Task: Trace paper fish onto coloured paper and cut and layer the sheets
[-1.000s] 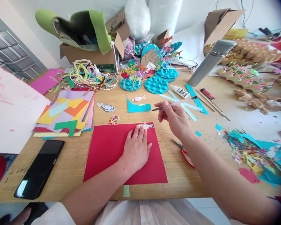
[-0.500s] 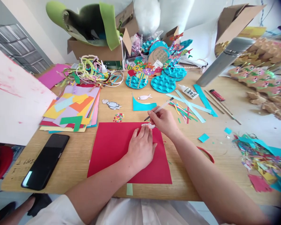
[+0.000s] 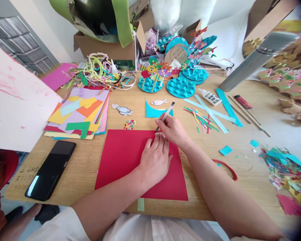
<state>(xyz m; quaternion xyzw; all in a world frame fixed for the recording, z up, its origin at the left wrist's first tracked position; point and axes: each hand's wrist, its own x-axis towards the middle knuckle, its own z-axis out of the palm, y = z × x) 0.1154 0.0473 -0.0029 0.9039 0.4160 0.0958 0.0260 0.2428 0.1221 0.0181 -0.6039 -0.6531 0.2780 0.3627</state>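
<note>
My left hand (image 3: 155, 160) lies flat, fingers stretched forward, on a sheet of red paper (image 3: 121, 160). Its fingertips press on a small white paper cutout (image 3: 159, 133) at the sheet's far edge; the hands mostly cover it. My right hand (image 3: 174, 130) grips a pen (image 3: 169, 111) with a clear barrel and dark cap end. The pen's tip is down by the cutout's left end. Beyond the sheet are a white paper fish (image 3: 159, 102), a blue paper offcut (image 3: 153, 112), a grey drawn fish cutout (image 3: 124, 110) and a little heap of coloured paper bits (image 3: 129, 125).
A phone (image 3: 50, 170) and stacked coloured paper (image 3: 72, 127) are at left. To the right are paper strips (image 3: 208, 113), a glue bottle (image 3: 210, 97), red scissor-like handles (image 3: 230, 169), a grey flask (image 3: 256, 63) and paper scraps (image 3: 288, 170). Blue egg-tray crafts (image 3: 180, 87) stand at the back.
The pen has gone from a low slant to more upright, its tip now down near the cutout's left end. My left hand stays on the cutout. The whole view has shifted slightly.
</note>
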